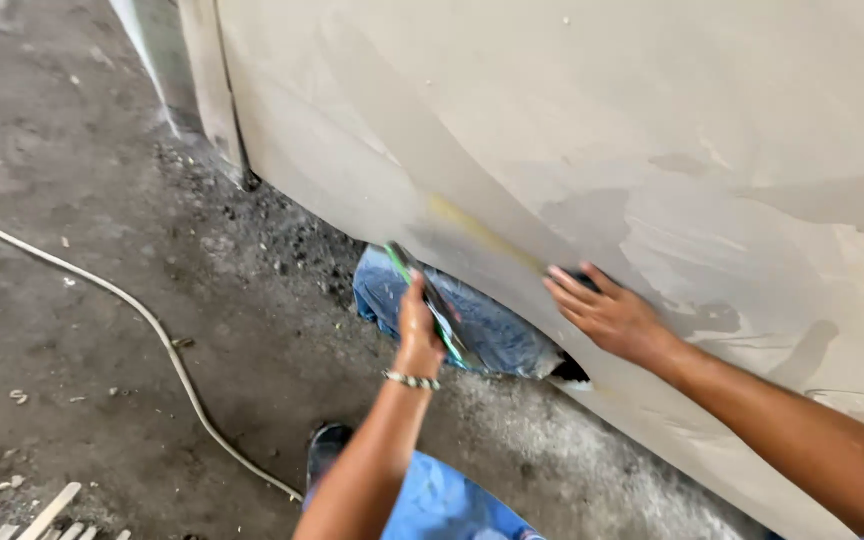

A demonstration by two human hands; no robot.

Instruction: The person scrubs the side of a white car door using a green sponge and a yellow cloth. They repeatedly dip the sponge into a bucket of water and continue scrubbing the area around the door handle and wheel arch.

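A large beige, sanded car body panel (652,130) fills the upper right, with smeared grey filler patches. My left hand (419,325), a beaded bracelet on its wrist, is closed around a thin flat green tool (430,300) held near the panel's lower edge. My right hand (607,315) lies flat on the panel with fingers spread, pressing a small dark piece (582,277) that is mostly hidden under the fingers. My knee in blue jeans (472,325) shows between the two hands.
A pale hose or cable (142,315) curves across the dirty concrete floor (72,200) at left. Wood scraps (47,515) lie at the bottom left corner. My dark shoe (327,445) rests on the floor near the bottom middle.
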